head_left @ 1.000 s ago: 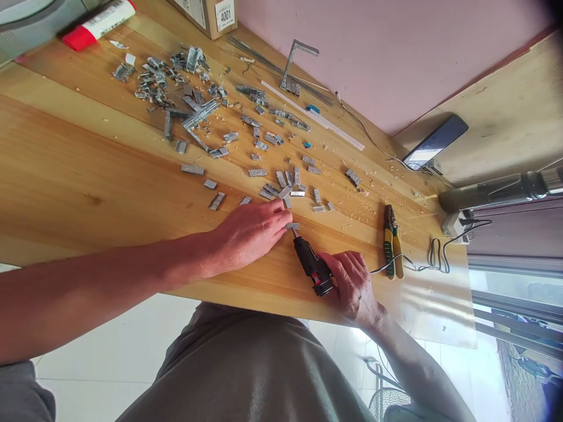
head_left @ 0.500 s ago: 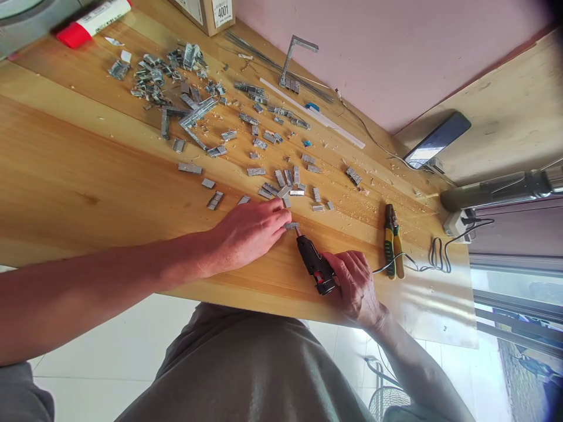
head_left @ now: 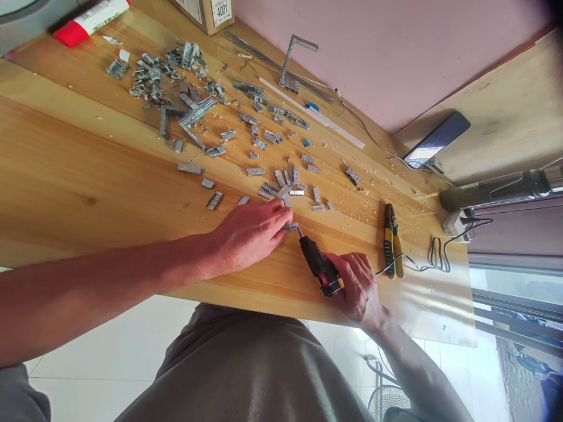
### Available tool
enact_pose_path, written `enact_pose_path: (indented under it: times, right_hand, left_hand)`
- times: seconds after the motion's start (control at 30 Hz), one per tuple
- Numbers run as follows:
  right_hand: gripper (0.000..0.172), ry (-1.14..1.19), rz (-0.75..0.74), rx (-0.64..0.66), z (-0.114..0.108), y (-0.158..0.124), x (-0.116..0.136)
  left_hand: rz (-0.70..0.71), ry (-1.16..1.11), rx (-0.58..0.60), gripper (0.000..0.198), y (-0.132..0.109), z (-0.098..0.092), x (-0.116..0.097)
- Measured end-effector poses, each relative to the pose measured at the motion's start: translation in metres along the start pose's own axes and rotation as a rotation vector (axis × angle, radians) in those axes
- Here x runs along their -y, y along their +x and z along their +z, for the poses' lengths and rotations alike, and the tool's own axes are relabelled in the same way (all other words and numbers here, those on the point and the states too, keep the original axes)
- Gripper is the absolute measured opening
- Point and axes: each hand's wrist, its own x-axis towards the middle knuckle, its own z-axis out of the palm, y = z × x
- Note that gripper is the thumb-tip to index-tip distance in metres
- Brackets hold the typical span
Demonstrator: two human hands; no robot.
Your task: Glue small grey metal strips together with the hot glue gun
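My left hand is closed in a pinch on a small grey flat piece, whose free end sticks out to the right of the fingertips. My right hand grips a black hot glue gun with a red part near its back end. The gun's nozzle tip is close to the end of the held piece; whether they touch is hard to tell. Just beyond my left fingertips lies a loose cluster of similar grey pieces. The fingers around the gun's handle are partly hidden.
Grey scraps heap at the back left, with several pieces scattered toward the middle. Pliers lie right of the gun, beside its cord. A phone leans at the back right. A small angled grey stand is near the wall.
My right hand has drawn the glue gun slightly to the right, its nozzle a little away from the piece. The grey piece is tilted a bit in my left fingers.
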Motion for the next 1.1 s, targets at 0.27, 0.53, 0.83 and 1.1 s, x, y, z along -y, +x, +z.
enact_pose_path:
  times: [0.27,0.53,0.83,1.1]
  right_hand:
    - [0.031,0.02,0.013,0.018,0.009,-0.001,0.002]
    - [0.033,0.049,0.012,0.047,0.01,0.0,0.005]
    - [0.03,0.069,0.02,0.05,0.011,0.002,0.009]
    - [0.03,0.042,0.008,0.042,0.01,0.001,0.008]
  left_hand:
    - [0.049,-0.05,-0.011,0.008,-0.001,0.003,0.004]
    - [0.06,-0.047,0.016,0.007,-0.002,0.002,0.006]
    - [0.061,-0.053,0.036,0.009,-0.002,0.002,0.006]
    - [0.059,-0.058,0.036,0.009,-0.001,0.002,0.006]
